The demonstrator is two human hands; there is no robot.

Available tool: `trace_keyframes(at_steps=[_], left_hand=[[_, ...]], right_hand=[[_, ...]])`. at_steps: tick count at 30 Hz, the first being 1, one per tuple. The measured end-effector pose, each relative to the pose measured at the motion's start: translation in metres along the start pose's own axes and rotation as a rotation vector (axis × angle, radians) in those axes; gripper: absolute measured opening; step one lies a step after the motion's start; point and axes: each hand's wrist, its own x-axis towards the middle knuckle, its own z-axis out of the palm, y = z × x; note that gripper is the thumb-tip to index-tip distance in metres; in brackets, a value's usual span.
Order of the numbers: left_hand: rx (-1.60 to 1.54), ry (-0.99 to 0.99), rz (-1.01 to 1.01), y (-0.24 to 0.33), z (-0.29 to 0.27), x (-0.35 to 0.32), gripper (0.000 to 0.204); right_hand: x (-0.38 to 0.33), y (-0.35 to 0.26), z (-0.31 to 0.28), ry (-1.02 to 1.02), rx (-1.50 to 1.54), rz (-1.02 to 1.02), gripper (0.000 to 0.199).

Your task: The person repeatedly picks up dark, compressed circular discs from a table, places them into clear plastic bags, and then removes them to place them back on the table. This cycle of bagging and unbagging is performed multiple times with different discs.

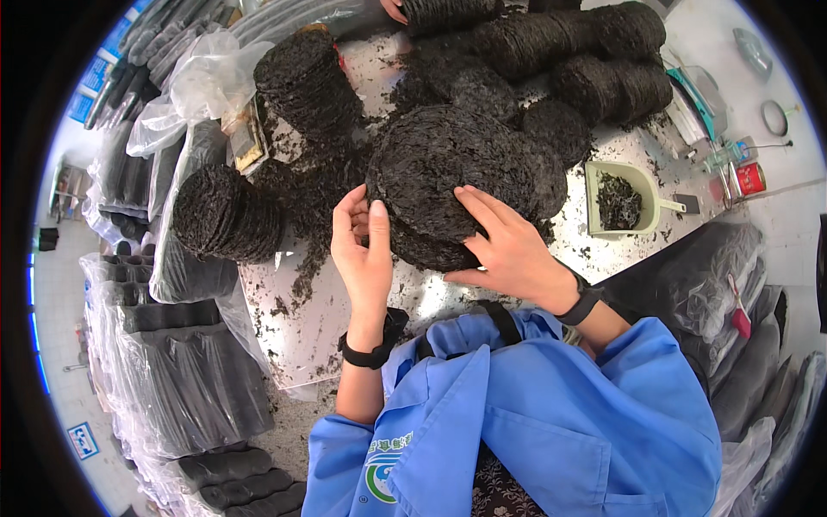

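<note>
A large stack of round, dark sheets that look like dried seaweed (435, 164) lies in front of me, tilted with its round face toward me. My right hand (517, 254) rests on the face's lower right, fingers spread and thumb near the lower edge. At the left rim is my left hand (362, 246), thumb and fingers apart, fingertips beside the stack. Neither hand is visibly closed around anything. Another dark stack (224, 215) stands to the left, and a taller one (308, 84) leans behind it.
Loose dark flakes litter the white table (297, 332). A pale dustpan (594, 211) holding scraps sits at right, near a red can (749, 178). More rolled stacks (534, 43) lie at the back, where another person's hand (394, 10) shows. Plastic-wrapped dark rolls (194, 370) crowd the left.
</note>
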Motion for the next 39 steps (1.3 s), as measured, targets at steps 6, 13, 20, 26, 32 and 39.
trace_keyframes(at_steps=[6, 13, 20, 26, 32, 39], left_hand=[[-0.053, -0.063, -0.010, -0.009, 0.001, -0.003, 0.034], [-0.090, -0.064, -0.019, -0.017, -0.001, -0.008, 0.037], [-0.007, -0.034, -0.014, -0.013, -0.008, -0.013, 0.038], [0.044, -0.004, -0.006, -0.025, -0.003, -0.014, 0.042], [-0.302, -0.093, 0.182, 0.017, 0.009, -0.011, 0.053], [-0.876, 0.072, -0.424, 0.017, 0.002, -0.011, 0.037]], right_hand=[[-0.004, 0.015, -0.019, 0.047, 0.106, 0.022, 0.045], [-0.001, 0.018, -0.030, 0.049, 0.252, 0.030, 0.046], [-0.009, 0.042, -0.045, 0.380, 0.120, 0.116, 0.025], [-0.037, 0.124, -0.069, 1.120, 1.118, 0.513, 0.019], [-0.030, 0.085, -0.056, 0.911, 1.538, 0.651, 0.028], [0.015, 0.008, -0.013, 0.446, 1.028, 0.362, 0.051]])
